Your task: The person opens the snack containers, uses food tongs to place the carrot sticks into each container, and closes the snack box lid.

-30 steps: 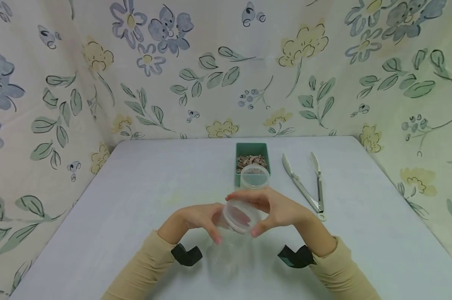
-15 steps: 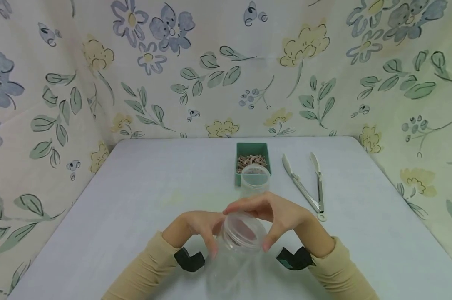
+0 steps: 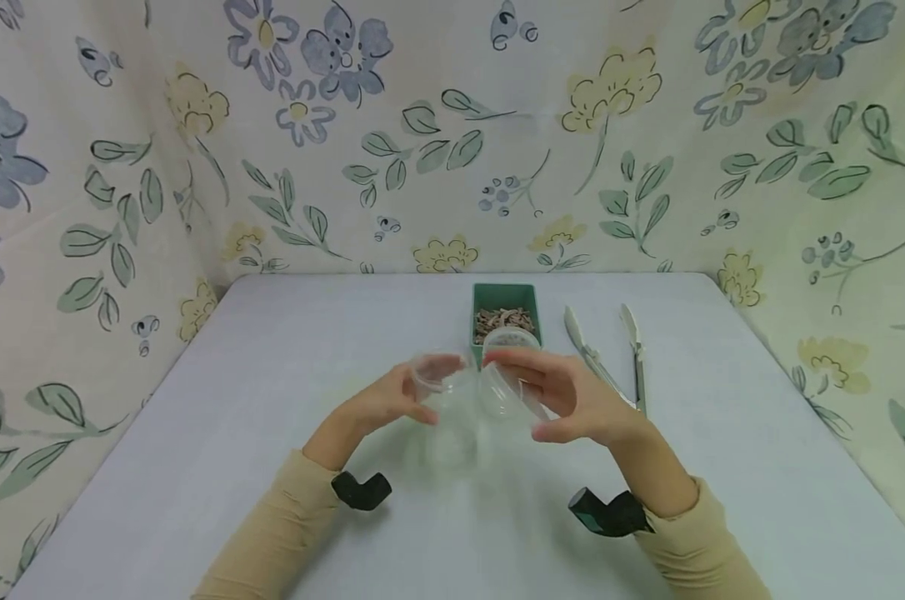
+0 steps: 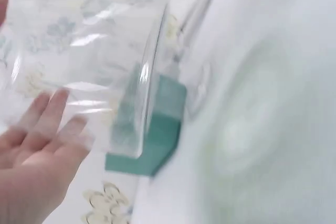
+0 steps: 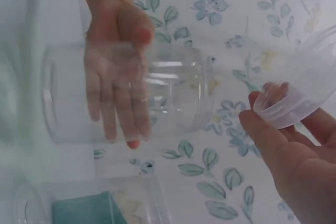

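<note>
In the head view my left hand (image 3: pixel 392 396) grips a clear plastic jar (image 3: pixel 452 425) near its mouth, thumb in front. Its fingers lie along the far wall, seen through the jar (image 5: pixel 176 93) in the right wrist view. My right hand (image 3: pixel 580 400) holds a clear round lid (image 3: pixel 503 393) by its edge between thumb and fingers. The lid (image 5: pixel 294 106) is tilted and apart from the jar's rim in the right wrist view. Behind the lid, a second clear jar (image 3: pixel 511 336) stands partly hidden in the head view.
A green tray (image 3: pixel 503 293) with brown shredded pieces (image 3: pixel 497 323) stands behind the second jar. Metal tongs (image 3: pixel 640 367) lie spread at the right, their hinge end hidden by my right hand. A floral cloth (image 3: pixel 452 150) hangs behind the white table (image 3: pixel 310 333).
The lid has come away from the jar's mouth, held in my right hand. My left hand has moved up and slightly left with the jar, and the hands have parted.
</note>
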A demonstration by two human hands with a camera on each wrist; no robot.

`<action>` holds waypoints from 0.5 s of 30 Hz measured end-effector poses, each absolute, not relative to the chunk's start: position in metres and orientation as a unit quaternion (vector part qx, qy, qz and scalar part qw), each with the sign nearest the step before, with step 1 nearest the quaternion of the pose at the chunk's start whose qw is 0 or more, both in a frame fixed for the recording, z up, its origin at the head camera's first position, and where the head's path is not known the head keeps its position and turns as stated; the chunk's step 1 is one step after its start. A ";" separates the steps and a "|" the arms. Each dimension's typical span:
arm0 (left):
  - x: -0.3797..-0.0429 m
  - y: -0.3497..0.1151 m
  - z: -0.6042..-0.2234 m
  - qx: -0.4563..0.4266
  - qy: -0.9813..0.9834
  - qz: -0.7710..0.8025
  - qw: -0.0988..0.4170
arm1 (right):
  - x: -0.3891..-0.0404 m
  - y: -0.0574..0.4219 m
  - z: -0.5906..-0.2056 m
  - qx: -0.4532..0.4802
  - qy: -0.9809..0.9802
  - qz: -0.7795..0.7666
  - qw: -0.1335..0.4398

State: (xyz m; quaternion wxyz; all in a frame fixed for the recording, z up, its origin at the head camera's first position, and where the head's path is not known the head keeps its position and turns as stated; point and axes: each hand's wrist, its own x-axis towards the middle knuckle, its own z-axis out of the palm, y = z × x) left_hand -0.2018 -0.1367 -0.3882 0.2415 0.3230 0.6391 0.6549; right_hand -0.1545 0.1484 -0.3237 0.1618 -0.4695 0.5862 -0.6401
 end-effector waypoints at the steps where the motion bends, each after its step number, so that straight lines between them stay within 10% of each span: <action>1: -0.205 -0.138 -0.390 0.291 0.660 0.659 0.211 | -0.154 0.147 -0.326 -0.456 0.607 -0.630 0.164; 7: -0.220 -0.138 -0.404 0.159 0.719 0.666 0.118 | -0.150 0.121 -0.348 -0.394 0.752 -0.494 0.186; 15: -0.222 -0.130 -0.416 0.138 0.719 0.669 0.128 | -0.149 0.084 -0.392 -0.372 0.867 -0.305 0.133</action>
